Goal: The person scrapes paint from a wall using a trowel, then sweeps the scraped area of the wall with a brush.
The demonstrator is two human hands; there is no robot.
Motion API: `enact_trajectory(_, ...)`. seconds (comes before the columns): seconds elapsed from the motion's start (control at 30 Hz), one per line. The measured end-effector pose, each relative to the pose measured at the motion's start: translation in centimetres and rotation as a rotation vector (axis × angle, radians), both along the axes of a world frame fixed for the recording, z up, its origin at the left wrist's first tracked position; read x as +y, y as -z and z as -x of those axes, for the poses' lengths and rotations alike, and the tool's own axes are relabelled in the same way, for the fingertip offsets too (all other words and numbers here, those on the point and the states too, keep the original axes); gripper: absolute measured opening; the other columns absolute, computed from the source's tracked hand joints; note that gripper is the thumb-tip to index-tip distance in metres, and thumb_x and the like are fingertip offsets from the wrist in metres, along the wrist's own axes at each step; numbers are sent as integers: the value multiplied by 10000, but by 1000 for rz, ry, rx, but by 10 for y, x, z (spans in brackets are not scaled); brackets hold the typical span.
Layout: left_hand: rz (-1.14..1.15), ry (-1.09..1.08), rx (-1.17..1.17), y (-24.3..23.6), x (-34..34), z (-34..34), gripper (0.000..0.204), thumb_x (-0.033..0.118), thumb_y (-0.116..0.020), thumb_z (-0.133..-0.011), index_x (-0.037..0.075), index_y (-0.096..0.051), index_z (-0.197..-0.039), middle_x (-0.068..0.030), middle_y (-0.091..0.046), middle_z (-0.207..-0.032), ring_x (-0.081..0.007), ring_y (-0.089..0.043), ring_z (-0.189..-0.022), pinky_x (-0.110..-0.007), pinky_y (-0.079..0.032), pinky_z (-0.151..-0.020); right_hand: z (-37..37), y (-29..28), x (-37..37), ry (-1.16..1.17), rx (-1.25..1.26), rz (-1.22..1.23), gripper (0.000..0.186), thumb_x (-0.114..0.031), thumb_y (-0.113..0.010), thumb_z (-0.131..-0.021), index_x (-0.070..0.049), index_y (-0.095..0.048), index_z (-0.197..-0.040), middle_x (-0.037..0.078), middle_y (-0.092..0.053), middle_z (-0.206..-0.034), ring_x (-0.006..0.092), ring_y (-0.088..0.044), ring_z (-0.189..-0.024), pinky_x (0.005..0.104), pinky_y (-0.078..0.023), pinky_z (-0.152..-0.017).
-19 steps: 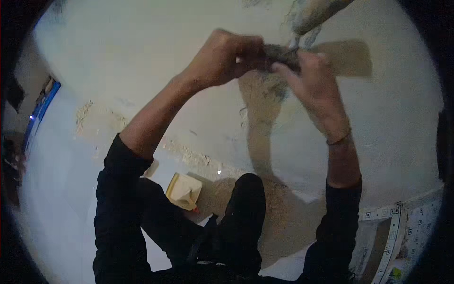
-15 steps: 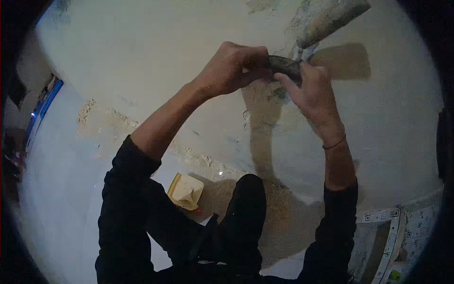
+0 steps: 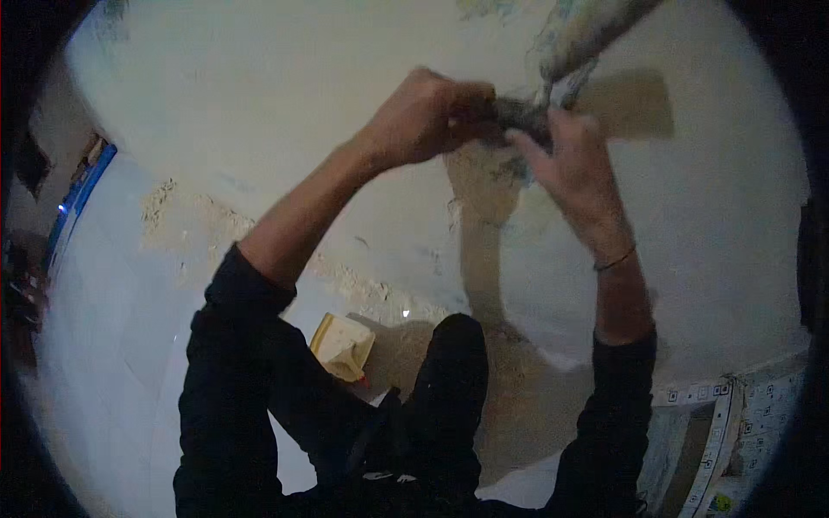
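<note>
At the far left, a long, narrow bright-blue object [image 3: 82, 198] with a small point of light on it lies slantwise along the edge of the pale, smooth floor [image 3: 121, 328]. To its right, a scatter of crumbly cream-coloured flakes [image 3: 155, 211] begins and trails in a broken band toward the middle.

The left forearm, its black sleeve [image 3: 229, 380] pushed up to the elbow, reaches over this band. Below the band, near the person's black-clothed legs, sits a cream and yellow open-topped plastic container [image 3: 344, 347], tilted a little, with a small red spot by its lower corner.

Farther right and up, the left hand [image 3: 432, 114] has its fingers curled round the left end of a dark grey, elongated object [image 3: 523, 119], which is blurred; its material cannot be told. That object spans the gap between the hands, in front of a pale, stained surface [image 3: 345, 52]. Above it, a mottled grey-beige, cylindrical object [image 3: 600, 36] slants down, its narrow tip close to the dark piece; whether they touch cannot be told.

The right hand [image 3: 577, 160] grips the other end between thumb and fingers, and a thin dark cord [image 3: 616, 261] circles its wrist. At the lower right stands a white frame with small dark square markings [image 3: 712, 432].
</note>
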State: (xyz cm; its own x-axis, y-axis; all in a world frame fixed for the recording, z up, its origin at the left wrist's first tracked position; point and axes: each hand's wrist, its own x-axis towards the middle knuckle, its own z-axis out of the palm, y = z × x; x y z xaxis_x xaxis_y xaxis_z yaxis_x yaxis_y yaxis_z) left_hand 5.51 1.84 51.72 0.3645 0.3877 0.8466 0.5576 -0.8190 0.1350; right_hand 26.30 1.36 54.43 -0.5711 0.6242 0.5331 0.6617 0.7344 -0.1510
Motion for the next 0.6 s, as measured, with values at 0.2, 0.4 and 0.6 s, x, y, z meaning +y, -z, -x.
enact_trajectory(0.2, 92, 42, 4, 28, 4, -7, 150, 136, -697, -777, 46, -582, -810, -124, -581, -616, -255, -577, -537, -374, -461, -530, -9, 24, 8, -80, -4, -92, 267, -227, -644, -845, 18, -574, -924, 198, -618, -768, 366, -627, -741, 431, -492, -646)
enact_trajectory(0.4, -42, 23, 34, 5, -5, -4, 119, 111, -679, -787, 41, -594, -831, -127, -593, -630, -258, -591, -543, -365, -473, -532, -7, 19, 5, -26, 45, -55, 245, -217, -636, -848, 8, -576, -926, 216, -611, -785, 365, -626, -766, 431, -487, -643)
enact_trajectory(0.6, -32, 39, 76, 9, -4, 1, 118, 119, -675, -798, 40, -600, -843, -120, -623, -664, -271, -623, -592, -364, -494, -547, -4, 17, 5, -135, 74, -141, 271, -246, -630, -851, 10, -587, -928, 214, -612, -747, 364, -632, -736, 433, -494, -629)
